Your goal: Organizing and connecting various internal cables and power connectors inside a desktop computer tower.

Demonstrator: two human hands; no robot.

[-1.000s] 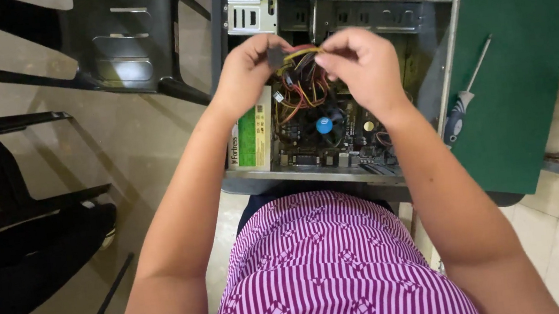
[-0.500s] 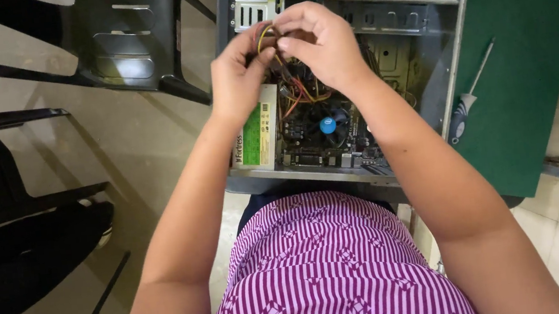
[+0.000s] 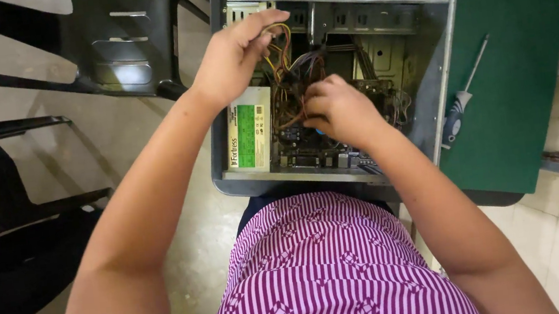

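computer case [image 3: 447, 54]: open grey metal tower lying on its side in the upper middle of the frame, open face up toward the camera; its long axis runs from the near edge by the person's lap to the top of the frame.
cable bundle [image 3: 286, 65]: yellow, red and black wires inside the case, upper centre; the strands run mostly up and down the frame, from beside the power supply up to the left hand.
left hand [image 3: 236, 56]: upper centre, over the case's left wall; fingers curled narrow around the top of the cable bundle, gripping it, thumb pointing right.
right hand [image 3: 341, 111]: centre of the frame, low inside the case over the circuit board; fingers bent and drawn together among the wires, just below and right of the bundle. whether it pinches anything, cannot tell.
power supply [image 3: 249, 132]: grey box with a green label, along the case's left wall, just below the left hand.
screwdriver [image 3: 463, 95]: right of the case on a green mat [image 3: 530, 79], tip pointing up-right, handle toward the lower left.
black chair [image 3: 119, 42]: upper left.
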